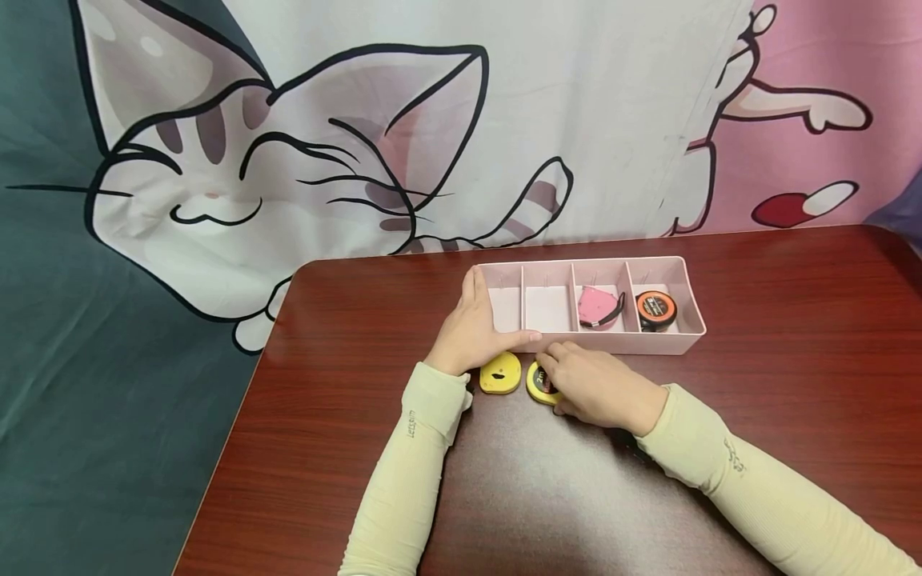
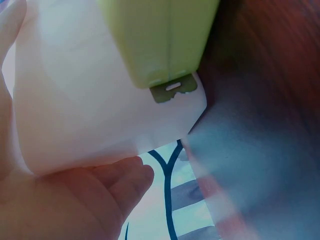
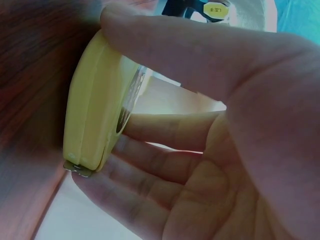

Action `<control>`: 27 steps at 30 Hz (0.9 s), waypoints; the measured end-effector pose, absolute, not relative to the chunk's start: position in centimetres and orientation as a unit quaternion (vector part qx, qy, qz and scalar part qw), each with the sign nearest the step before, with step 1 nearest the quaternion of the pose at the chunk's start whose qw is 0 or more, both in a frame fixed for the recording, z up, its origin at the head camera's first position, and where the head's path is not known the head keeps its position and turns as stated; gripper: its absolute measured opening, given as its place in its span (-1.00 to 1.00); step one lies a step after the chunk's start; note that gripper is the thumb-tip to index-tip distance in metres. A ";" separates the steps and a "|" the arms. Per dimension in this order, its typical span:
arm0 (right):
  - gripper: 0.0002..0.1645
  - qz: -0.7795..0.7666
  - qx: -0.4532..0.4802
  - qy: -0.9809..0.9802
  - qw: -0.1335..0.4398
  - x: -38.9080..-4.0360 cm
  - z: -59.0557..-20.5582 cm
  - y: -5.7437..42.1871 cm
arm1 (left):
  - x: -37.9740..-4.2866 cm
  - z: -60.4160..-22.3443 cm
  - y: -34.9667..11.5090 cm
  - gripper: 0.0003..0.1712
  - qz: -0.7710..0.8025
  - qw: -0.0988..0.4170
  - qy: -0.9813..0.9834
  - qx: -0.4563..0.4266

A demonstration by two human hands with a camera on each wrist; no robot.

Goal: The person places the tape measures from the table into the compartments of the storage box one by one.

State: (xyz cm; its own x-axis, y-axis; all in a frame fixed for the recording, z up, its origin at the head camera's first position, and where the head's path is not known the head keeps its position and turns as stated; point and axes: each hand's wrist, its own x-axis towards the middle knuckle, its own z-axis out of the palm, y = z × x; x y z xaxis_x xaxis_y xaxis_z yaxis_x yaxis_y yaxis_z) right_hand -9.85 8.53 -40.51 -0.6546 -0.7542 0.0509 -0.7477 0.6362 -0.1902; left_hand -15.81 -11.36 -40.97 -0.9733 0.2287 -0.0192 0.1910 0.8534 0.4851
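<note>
Yellow: pinching tape by edges in right hand, maybe risking slipping against box beyond fingertips from shallow grip; spreading thumb from fingers on left hand.

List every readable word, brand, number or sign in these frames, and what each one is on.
"2m": on the yellow tape measure in the right hand.
Too small to read: the print on the left sleeve, the right sleeve and the orange-and-black tape measure.
Too blurred: the yellow label atop the right wrist view.
</note>
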 end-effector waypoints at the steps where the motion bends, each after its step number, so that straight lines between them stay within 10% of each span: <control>1: -0.30 -0.097 -0.416 0.904 0.016 -9.9 -40.5 8.5 | -15.8 -41.0 -11.3 0.59 0.247 0.038 0.962 0.109; 27: -0.21 -0.090 -0.428 0.899 0.001 -9.9 -40.0 8.7 | -15.9 -41.1 -11.4 0.61 0.246 0.037 0.963 0.108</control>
